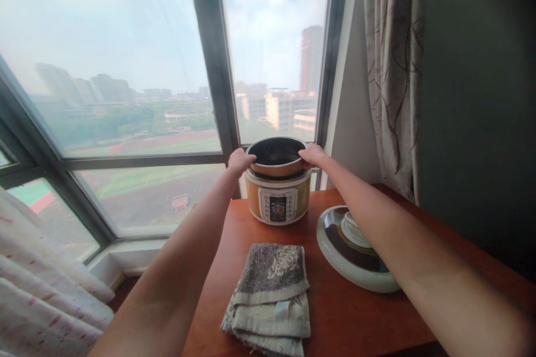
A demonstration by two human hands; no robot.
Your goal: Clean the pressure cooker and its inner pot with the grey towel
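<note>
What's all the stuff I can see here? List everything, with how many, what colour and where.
inner pot: one, dark inside with a coppery outer wall, raised partly out of the cooker.
cooker body: one, gold and white with a front control panel, at the table's far edge by the window.
lid: one, white rim with a dark centre, lying on the table right of the cooker.
towel: one, grey and pale, folded, on the table in front of the cooker.
table: one, reddish-brown wood.
window: large, dark frame, city view.
curtain: one, pale, patterned, right.
left hand: grips the pot's left rim.
right hand: grips its right rim.
</note>
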